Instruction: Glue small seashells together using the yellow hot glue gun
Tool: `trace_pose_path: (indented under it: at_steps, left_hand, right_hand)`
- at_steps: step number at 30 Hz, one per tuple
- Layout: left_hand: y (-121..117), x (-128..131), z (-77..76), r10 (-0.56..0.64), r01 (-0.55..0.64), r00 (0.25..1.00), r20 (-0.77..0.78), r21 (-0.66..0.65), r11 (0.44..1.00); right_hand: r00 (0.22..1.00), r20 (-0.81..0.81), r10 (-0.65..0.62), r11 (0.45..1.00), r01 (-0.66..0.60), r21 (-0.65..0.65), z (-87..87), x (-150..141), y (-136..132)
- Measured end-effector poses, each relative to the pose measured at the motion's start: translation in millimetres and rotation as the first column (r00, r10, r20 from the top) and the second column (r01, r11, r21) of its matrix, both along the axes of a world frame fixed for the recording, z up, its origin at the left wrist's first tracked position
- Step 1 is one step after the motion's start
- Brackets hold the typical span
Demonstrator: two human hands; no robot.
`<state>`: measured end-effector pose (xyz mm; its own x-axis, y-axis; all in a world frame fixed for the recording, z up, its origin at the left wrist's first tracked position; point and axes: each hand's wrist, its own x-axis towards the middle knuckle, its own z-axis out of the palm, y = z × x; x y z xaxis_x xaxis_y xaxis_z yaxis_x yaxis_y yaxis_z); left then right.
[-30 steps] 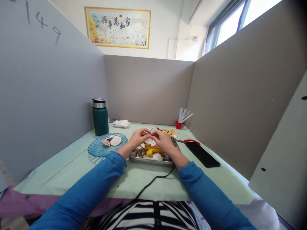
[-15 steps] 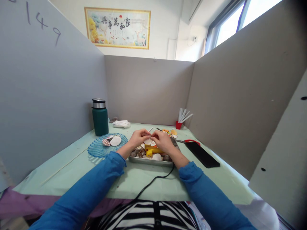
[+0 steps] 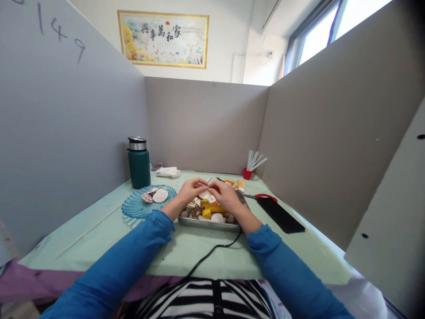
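Observation:
My left hand (image 3: 191, 189) and my right hand (image 3: 224, 195) meet fingertip to fingertip above a metal tray (image 3: 207, 225). Both are pinched closed around something small; a pale, shell-like piece (image 3: 204, 194) shows just below the fingers, but I cannot tell whether they grip it. Under my right hand, a yellow glue gun (image 3: 210, 209) lies in the tray with its black cord (image 3: 215, 248) running toward my body. Shells and small stones surround it, among them a white shell (image 3: 218, 218) near the front rim.
A blue fluted plate (image 3: 133, 206) with several shells sits left, before a green bottle (image 3: 138, 166). Right are a black phone (image 3: 280, 215), red-handled scissors (image 3: 265, 196) and a red cup (image 3: 247, 174) of whitish sticks. Small colourful pieces (image 3: 241, 184) lie behind the tray. Grey partitions enclose the table.
My fingertips have shifted very slightly at the pinch, and the left fingers sit a touch higher. The tray and everything around it stay in place.

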<state>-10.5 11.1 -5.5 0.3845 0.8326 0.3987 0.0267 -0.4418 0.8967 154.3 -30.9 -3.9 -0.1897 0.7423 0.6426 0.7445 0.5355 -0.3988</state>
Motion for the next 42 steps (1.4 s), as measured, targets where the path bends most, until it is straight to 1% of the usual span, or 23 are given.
trace_pose_path:
  at_steps: [11, 17, 25, 31, 37, 42]
  left_hand:
    - [0.4, 1.0, -0.8, -0.058, 0.058, 0.998, 0.021, -0.01, 0.998]
    - [-2.2, 1.1, 0.3, -0.036, 0.037, 0.999, 0.026, -0.013, 0.999]
    - [-1.4, 1.1, 0.4, -0.036, 0.038, 0.998, 0.057, -0.024, 0.999]
    - [0.7, -0.1, -1.6, -0.038, 0.039, 0.998, 0.052, -0.025, 0.999]
    - [-1.1, -0.5, -0.9, -0.045, 0.046, 0.999, 0.028, -0.051, 0.998]
    - [-4.5, 0.0, 1.0, -0.066, 0.067, 0.998, 0.016, -0.063, 0.996]
  right_hand:
    - [0.999, -0.041, -0.032, 0.998, 0.034, 0.052, -1.0, 0.1, 0.0]
    - [0.998, -0.056, -0.003, 0.997, 0.007, 0.081, -1.3, 0.0, 0.1]
    - [0.997, -0.074, 0.013, 0.997, -0.007, 0.082, -1.7, 0.1, 0.4]
    - [0.998, -0.055, 0.035, 0.997, -0.03, 0.076, -1.4, 0.6, 0.1]
    - [0.999, -0.041, 0.015, 0.997, -0.012, 0.076, -0.4, 0.6, -1.0]
    - [0.998, -0.068, 0.009, 0.996, -0.003, 0.087, -1.7, 0.9, 1.4]
